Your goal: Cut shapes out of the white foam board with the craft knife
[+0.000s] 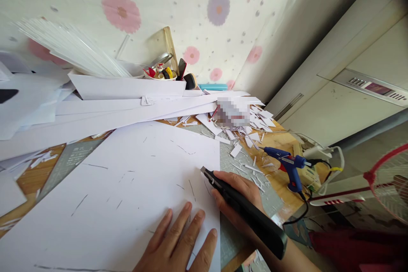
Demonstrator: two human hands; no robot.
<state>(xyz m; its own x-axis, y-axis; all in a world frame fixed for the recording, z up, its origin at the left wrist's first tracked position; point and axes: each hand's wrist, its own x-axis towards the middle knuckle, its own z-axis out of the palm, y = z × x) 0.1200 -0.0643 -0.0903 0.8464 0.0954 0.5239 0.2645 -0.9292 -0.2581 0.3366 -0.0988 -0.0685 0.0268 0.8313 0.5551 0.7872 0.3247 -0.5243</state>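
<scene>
A large white sheet (105,204) with short dark pencil-like marks lies over a grey cutting mat (234,233). My left hand (181,242) rests flat on the sheet at the bottom centre, fingers spread. To its upper right, my right hand (239,195) is closed around a black utility knife (248,212). The knife's tip is over the sheet near its right edge, beside a few dark marks; whether the tip touches the sheet I cannot tell.
White scraps (236,149) litter the mat's right side. Further right are a blue glue gun (288,163), a power strip (309,174) with cables, and a red-rimmed racket (389,182). Long white strips (105,121) and a container of tools (161,72) lie behind.
</scene>
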